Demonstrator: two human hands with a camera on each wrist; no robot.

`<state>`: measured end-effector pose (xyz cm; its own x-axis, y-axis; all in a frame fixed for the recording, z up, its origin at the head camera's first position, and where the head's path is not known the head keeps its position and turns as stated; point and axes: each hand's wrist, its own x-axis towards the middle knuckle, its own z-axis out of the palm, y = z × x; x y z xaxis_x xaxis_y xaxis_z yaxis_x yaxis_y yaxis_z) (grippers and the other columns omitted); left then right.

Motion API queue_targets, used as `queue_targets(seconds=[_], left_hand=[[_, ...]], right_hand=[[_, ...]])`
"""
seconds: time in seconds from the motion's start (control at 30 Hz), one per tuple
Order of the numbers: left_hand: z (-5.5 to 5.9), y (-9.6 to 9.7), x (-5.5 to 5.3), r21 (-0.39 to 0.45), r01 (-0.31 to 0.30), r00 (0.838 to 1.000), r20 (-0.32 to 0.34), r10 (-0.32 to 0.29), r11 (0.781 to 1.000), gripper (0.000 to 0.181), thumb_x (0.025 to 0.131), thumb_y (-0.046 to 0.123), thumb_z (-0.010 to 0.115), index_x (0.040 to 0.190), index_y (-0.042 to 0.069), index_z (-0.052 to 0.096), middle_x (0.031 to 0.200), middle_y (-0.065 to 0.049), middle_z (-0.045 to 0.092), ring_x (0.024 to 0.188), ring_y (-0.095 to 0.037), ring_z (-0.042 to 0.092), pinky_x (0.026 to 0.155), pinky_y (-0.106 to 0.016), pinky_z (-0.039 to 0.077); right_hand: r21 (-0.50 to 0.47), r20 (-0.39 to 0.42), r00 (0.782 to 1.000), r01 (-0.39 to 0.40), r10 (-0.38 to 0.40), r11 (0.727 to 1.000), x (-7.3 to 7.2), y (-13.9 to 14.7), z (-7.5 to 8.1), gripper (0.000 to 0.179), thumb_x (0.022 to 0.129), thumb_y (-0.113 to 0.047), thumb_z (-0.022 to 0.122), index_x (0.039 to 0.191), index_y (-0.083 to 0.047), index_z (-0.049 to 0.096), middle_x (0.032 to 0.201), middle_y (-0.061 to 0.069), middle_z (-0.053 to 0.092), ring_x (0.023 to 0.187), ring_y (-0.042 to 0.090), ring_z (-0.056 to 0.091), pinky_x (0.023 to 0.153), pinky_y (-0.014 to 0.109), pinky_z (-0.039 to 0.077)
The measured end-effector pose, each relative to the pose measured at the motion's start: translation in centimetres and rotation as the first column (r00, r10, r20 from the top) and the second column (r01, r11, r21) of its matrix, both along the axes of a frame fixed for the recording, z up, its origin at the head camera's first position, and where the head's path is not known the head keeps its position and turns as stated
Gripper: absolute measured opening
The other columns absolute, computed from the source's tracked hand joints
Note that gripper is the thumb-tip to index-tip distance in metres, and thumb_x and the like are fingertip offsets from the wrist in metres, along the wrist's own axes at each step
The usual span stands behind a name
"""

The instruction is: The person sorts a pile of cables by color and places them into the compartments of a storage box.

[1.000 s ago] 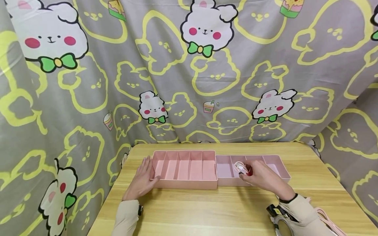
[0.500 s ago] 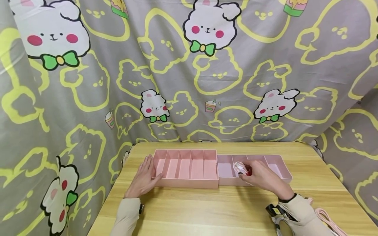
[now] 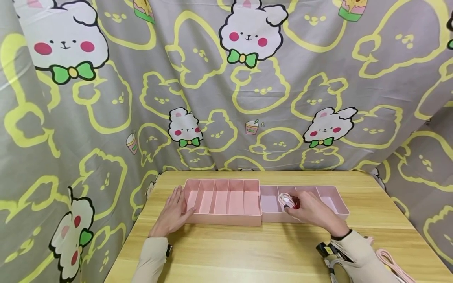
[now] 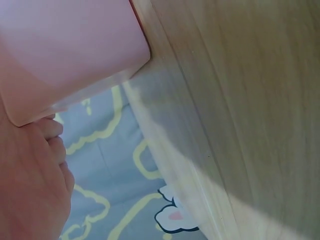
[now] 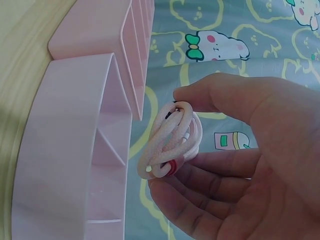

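Observation:
My right hand pinches a coiled pale pink cable between thumb and fingers, with a red band around the coil. In the head view, the cable is above the lilac divided box, over its second compartment from the left. The left hand rests against the left end of the pink divided box, fingers extended and thumb at the front rim. Both boxes stand end to end on the table. In the left wrist view, the pink box covers part of that hand's fingers.
Another pink cable lies on the wooden table at the right, partly behind the right sleeve. Dark and grey items, perhaps wrist gear and cables, show beside that sleeve. A patterned curtain hangs behind the table.
The right hand with the coiled cable has shifted very slightly left over the lilac box. The left hand stays at the pink box.

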<state>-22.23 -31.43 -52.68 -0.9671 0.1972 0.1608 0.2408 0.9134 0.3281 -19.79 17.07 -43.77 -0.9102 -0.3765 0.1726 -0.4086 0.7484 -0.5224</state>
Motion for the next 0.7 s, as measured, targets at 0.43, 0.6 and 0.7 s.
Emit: queue_targets(seconds=[0.43,0.6,0.7], left_hand=[[0.0,0.0,0.1,-0.013,0.005,1.0,-0.02,-0.005,1.0,0.095,0.099,0.052,0.059,0.161,-0.01,0.019,0.171,-0.027,0.016,0.161,-0.044,0.015,0.128,-0.062,0.02],[0.0,0.0,0.1,-0.005,0.004,1.0,-0.025,-0.004,1.0,0.094,0.099,0.049,0.061,0.16,-0.01,0.02,0.171,-0.028,0.016,0.16,-0.045,0.015,0.128,-0.062,0.02],[0.0,0.1,0.1,-0.003,0.006,1.0,-0.021,-0.006,1.0,0.094,0.099,0.048,0.061,0.16,-0.01,0.02,0.171,-0.028,0.015,0.16,-0.045,0.015,0.128,-0.063,0.02]], right_hand=[[-0.027,0.11,0.994,-0.01,0.013,1.0,-1.9,-2.2,0.6,0.022,0.09,-0.015,0.074,0.105,0.0,0.069,0.075,-0.001,0.063,0.063,0.008,0.054,0.053,0.02,0.043],[-0.025,0.07,0.997,-0.01,0.011,1.0,-2.6,-3.4,0.8,0.009,0.088,-0.014,0.073,0.085,-0.009,0.066,0.068,-0.002,0.059,0.057,0.007,0.05,0.051,0.02,0.039],[-0.024,0.061,0.998,-0.014,0.015,1.0,-2.9,-4.1,0.8,0.012,0.088,-0.013,0.073,0.081,-0.011,0.063,0.067,-0.002,0.057,0.056,0.007,0.049,0.05,0.02,0.038]])
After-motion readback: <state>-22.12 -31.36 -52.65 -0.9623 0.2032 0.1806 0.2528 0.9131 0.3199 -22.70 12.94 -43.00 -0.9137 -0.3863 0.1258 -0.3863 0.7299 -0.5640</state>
